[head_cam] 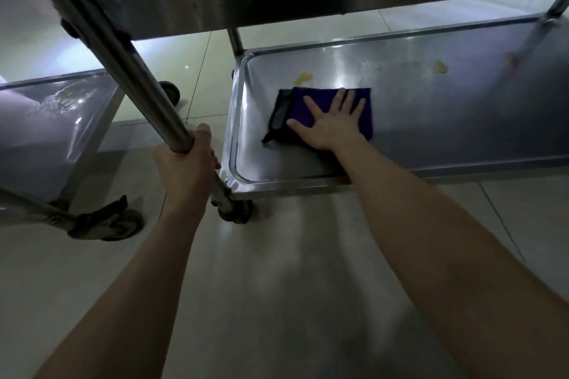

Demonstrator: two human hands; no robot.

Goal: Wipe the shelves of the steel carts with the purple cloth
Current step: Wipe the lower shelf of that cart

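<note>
Lower shelf [446, 126] of steel cart: raised rim at left, far and near edges, with the upper shelf [277, 0] overhanging. Open steel runs right of the purple cloth [317, 101]. Cloth lies folded near the shelf's left end, just short of a yellow stain [303, 78]; second stain [440, 67] farther right. Right hand [332, 124] presses flat on the cloth, fingers [340, 99] straight and spread. Left hand [186, 166] is curled tight round the corner post [123, 49]. Second cart [55, 120] stands to the left.

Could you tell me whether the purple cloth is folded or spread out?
Folded: the purple cloth is a compact rectangle under the flat right hand, layered edges showing at its left.
</note>
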